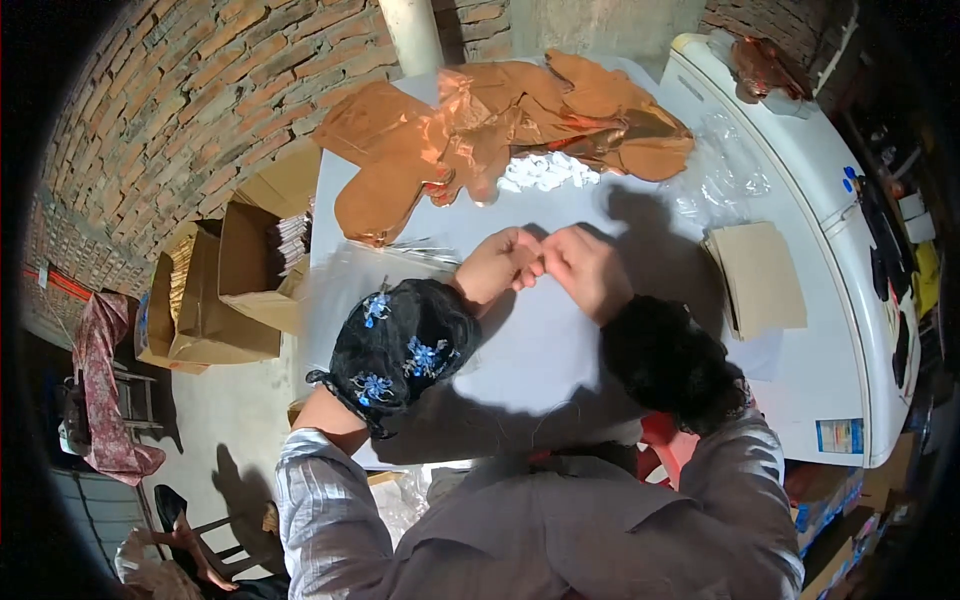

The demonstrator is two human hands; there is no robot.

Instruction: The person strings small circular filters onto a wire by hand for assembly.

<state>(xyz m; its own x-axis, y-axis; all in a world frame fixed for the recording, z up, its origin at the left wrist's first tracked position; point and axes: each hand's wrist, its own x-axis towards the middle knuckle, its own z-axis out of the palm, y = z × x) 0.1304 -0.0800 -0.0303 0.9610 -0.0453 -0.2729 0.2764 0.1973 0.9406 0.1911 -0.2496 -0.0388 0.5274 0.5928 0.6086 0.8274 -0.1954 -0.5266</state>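
Left hand: the left hand is over the middle of the table, fingers curled toward the right.
Right hand: the right hand meets it from the other side, thumb and forefinger bent in; the two hands are together at the fingertips.
Between the fingertips: the thing being handled, if any, would be here, but it is too small or too hidden to name; I cannot tell whether either hand is clamped on it.
White pieces: a loose pile lies just beyond the hands.
Foil: limp copper-coloured foil shapes spread along the far side, around the pile.
Fine work: this looks like close fingertip work; one hand could steady while the other makes small moves, with light pressure and the wrists low over the table.
Sleeve covers: the left black cover and right black cover are bulky, so they could brush loose things.
Left edge: clear plastic sheets and thin silvery strips lie near it, with an open carton beyond.
Right side: brown flat sheets are stacked well apart from the right hand; crumpled clear film lies farther off.
Room: the widest bare stretch is between the hands and the near edge, close to the body; reaching far meets foil first.
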